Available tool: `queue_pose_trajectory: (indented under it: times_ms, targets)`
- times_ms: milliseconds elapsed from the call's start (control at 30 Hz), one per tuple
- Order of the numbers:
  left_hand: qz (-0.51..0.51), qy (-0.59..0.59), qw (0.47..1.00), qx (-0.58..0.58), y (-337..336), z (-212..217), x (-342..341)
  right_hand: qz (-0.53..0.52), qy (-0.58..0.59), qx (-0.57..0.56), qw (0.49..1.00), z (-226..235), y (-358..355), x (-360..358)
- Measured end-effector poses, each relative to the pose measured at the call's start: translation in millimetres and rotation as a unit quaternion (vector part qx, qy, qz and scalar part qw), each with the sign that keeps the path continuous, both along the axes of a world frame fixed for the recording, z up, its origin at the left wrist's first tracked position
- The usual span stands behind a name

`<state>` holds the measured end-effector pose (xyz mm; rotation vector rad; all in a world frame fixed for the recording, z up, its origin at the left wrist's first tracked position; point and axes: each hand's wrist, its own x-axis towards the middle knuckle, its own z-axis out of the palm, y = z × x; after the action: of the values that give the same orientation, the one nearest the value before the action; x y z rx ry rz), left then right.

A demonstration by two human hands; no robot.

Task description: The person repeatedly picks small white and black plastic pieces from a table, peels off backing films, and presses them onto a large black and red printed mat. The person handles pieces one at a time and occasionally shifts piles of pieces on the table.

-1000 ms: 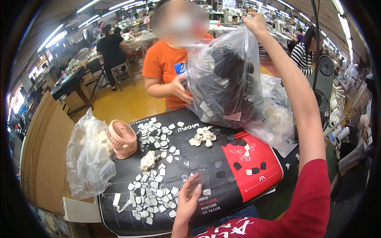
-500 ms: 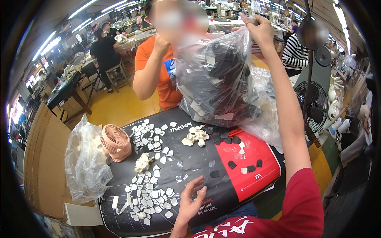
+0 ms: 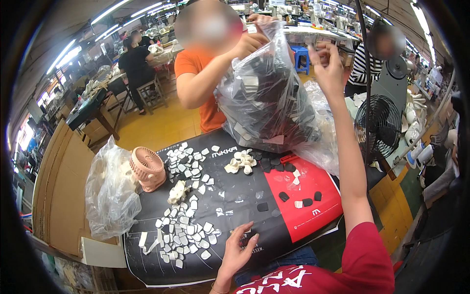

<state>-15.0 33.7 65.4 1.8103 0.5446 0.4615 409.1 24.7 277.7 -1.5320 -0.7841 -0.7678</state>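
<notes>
A large clear plastic bag [image 3: 267, 98], packed with black and white pieces, stands on the far side of the table. A co-worker in an orange shirt grips its gathered top with both hands. My right hand [image 3: 327, 71] is raised to the right of the bag, apart from it, its fingers slightly bent and holding nothing. Low over the near edge of the table is my left hand [image 3: 237, 252], thumb and fingers spread, nothing visibly held. Many small white rounded pieces [image 3: 188, 230] lie to its left. A few black pieces [image 3: 307, 202] are scattered on the red part of the mat.
The black and red mat [image 3: 235, 196] covers the table. A pink fan [image 3: 148, 169] and a clear bag of cream pieces [image 3: 112, 191] stand at left beside cardboard [image 3: 63, 191]. Cream piles [image 3: 241, 161] lie mid-table. A black fan [image 3: 377, 127] stands at right.
My right hand has let go of the bag's top and moved slightly right and down. The co-worker's hands now hold the gathered top. My left hand has barely moved.
</notes>
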Motion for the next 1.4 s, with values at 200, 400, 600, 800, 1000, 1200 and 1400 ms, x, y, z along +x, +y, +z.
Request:
queue_pose_trajectory:
  times_ms: [200,400,600,800,1000,1200,1400]
  targets:
    - [-0.019,0.012,1.0,-0.001,-15.8,0.9,-7.9,0.127,0.031,-0.155,0.979,-57.4,-50.9,-72.3]
    - [-0.037,0.033,0.997,0.054,-30.0,-13.2,-13.0,0.181,0.098,-0.244,0.948,-103.1,-105.8,-119.3]
    - [-0.013,0.021,0.995,0.093,-38.8,-12.2,-9.9,0.172,0.165,-0.249,0.939,-159.2,-155.4,-141.6]
    - [0.104,0.01,0.989,0.106,-42.1,-14.3,-15.2,0.097,0.235,-0.325,0.911,-213.0,-209.7,-147.7]
    - [0.134,0.04,0.969,0.206,-39.5,-21.7,-13.1,0.093,0.228,-0.381,0.891,-240.5,-215.2,-165.4]
    - [0.152,0.052,0.953,0.256,-40.6,-31.0,-15.7,0.085,0.175,-0.398,0.896,-246.1,-187.5,-174.7]
    - [0.159,0.102,0.928,0.32,-34.6,-44.8,-19.5,0.153,0.119,-0.427,0.883,-244.0,-153.8,-194.2]
